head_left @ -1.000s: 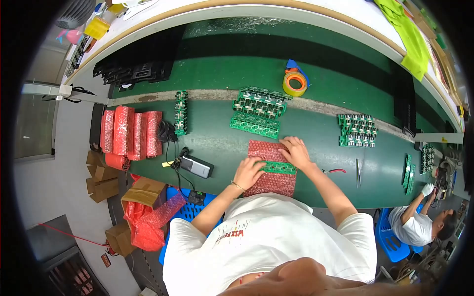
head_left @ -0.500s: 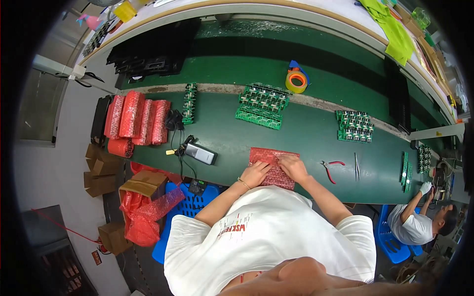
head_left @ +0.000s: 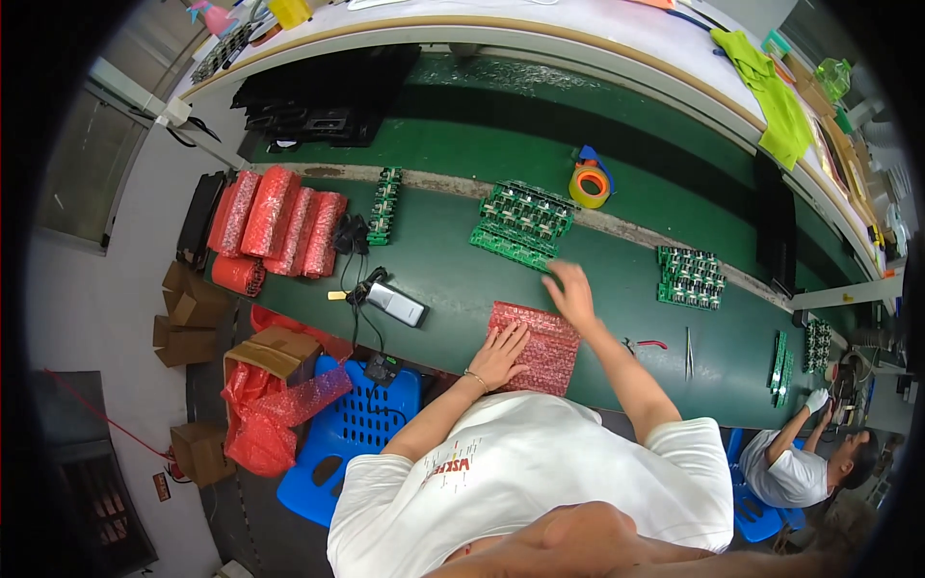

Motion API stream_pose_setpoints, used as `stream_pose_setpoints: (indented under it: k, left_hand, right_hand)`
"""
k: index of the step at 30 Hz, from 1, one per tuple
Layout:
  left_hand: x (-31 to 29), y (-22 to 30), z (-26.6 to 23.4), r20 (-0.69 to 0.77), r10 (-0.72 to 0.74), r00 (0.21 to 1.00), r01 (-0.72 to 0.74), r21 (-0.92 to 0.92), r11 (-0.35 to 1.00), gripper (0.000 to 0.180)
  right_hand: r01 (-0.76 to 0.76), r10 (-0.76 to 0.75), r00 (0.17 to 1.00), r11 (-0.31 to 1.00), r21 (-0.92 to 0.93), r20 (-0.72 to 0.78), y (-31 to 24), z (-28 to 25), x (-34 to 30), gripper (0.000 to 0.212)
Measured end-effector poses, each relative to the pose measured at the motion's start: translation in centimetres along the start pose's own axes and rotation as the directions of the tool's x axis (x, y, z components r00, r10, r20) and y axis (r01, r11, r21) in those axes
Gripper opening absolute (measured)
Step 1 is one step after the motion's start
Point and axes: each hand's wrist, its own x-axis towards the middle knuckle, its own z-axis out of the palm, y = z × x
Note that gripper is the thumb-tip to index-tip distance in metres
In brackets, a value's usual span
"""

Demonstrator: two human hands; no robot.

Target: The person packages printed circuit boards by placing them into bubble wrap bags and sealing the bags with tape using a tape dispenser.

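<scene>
A: Your left hand [head_left: 498, 353] lies flat, fingers spread, on the red bubble wrap [head_left: 536, 347] at the near table edge. What's beyond it?

B: The board stack [head_left: 521, 223], up and slightly left of the wrap, long axis slanting right. Your right hand [head_left: 571, 294] is nearer it, fingers open, holding nothing.

A: Anything unclear?

B: That hand is blurred; what's under the wrap is hidden.

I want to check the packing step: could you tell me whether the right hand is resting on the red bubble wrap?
No, the right hand is lifted beyond the red bubble wrap, toward the green circuit boards; only the left hand rests on it.
</scene>
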Motion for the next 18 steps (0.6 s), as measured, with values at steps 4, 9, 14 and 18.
stream_pose_setpoints:
  k: [4,9,14,18]
  left_hand:
    - [1.1,0.3,-0.8,-0.014,0.025,1.000,-0.026,-0.032,0.999,0.071]
    - [0.9,-0.5,-0.5,-0.021,0.020,1.000,-0.021,-0.029,0.999,0.071]
    - [0.6,-0.7,-0.3,-0.041,0.039,0.998,-0.040,-0.026,0.999,0.070]
    - [0.6,-0.1,0.2,-0.085,0.034,0.996,-0.034,-0.004,0.999,0.069]
  right_hand:
    - [-0.072,0.104,0.977,0.982,-0.176,0.183,5.8,3.8,5.7,0.035]
    - [-0.138,0.242,0.896,0.949,-0.284,0.372,5.1,2.7,7.8,0.028]
    - [-0.218,0.276,0.938,0.941,-0.260,0.209,3.5,-1.9,4.6,0.021]
    - [-0.287,0.246,0.921,0.953,0.097,0.304,3.4,-4.6,-1.7,0.023]
